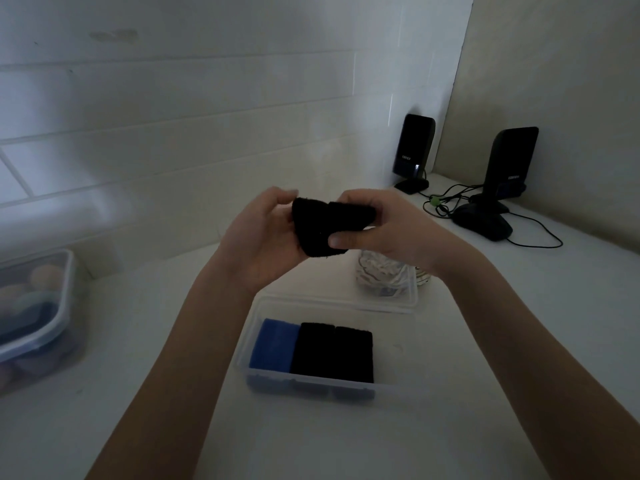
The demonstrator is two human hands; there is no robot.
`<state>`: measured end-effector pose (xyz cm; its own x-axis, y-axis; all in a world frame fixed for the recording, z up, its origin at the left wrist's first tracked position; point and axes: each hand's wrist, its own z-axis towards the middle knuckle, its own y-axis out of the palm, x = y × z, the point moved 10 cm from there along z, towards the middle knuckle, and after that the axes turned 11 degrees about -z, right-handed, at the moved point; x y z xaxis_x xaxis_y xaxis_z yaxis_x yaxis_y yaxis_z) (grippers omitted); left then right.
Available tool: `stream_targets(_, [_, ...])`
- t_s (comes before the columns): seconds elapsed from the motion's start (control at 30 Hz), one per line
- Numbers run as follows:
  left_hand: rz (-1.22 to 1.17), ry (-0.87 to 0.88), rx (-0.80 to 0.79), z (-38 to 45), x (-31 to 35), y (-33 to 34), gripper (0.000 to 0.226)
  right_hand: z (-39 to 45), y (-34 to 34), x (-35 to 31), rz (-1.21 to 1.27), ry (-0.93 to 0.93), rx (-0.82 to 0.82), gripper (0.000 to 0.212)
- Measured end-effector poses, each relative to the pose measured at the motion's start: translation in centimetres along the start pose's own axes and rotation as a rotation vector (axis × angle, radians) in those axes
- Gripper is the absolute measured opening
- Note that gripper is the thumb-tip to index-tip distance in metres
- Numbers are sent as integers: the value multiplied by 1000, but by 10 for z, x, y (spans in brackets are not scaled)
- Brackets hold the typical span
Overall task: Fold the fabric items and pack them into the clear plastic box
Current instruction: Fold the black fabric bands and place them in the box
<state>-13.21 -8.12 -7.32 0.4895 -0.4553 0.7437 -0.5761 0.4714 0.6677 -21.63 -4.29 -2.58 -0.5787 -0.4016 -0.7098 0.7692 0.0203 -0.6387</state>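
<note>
Both hands meet in the middle of the frame, raised above the white table: the left hand cradles a small black fabric piece, and the right hand pinches its other end, thumb underneath. Below them, at lower centre, sits the clear plastic box, holding one folded blue cloth beside two folded black cloths. Two black speakers stand at the right.

Head-worn view, forward and downward.
</note>
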Motion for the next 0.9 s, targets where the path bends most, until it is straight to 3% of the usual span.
stream_targets(0.13, [199,58,93,3,0,-6,37,1,7,-7,21,-65,-34,21])
stream_targets(0.27, [139,120,113,2,7,-7,27,2,9,-7,57,-96,-44,21])
stream_targets(0.53, [28,180,62,1,10,0,31,-3,22,-5,103,-53,-156,20])
stream_targets(0.63, [61,211,53,2,12,4,29,-3,17,-1,146,15,-72,15])
stream_targets(0.73, [123,242,47,2,13,7,30,2,13,7,172,75,40,28])
stream_targets(0.9, [121,267,71,2,13,3,28,5,8,6,141,50,167,26])
